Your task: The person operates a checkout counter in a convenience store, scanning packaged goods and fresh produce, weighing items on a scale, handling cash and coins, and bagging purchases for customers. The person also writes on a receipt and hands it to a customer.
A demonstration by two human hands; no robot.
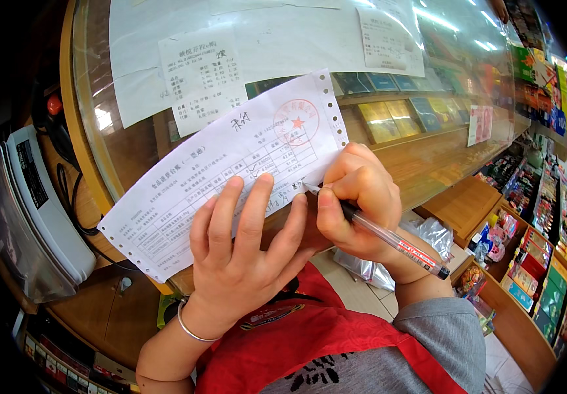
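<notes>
A printed paper form [175,182] with punched edges, a table, handwriting and a round red stamp lies slantwise over the wood-framed glass counter top [342,106]. My left hand [249,246] rests flat on its lower part, fingers spread, holding nothing. Between the thumb and fingers of my right hand [362,202] is a clear-barrelled pen with a black cap end [396,241]. The pen's tip touches the form near its lower right edge, by some handwritten marks. A printed receipt [204,79] lies partly under the form's upper edge.
Another receipt [383,39] and a red banknote [480,125] lie further along the counter. Boxed goods stand inside the display case. A grey-white machine [49,207] with black cables is at the left. Wooden bins of packets [524,266], plastic bags [362,270] and stocked shelves are at the right.
</notes>
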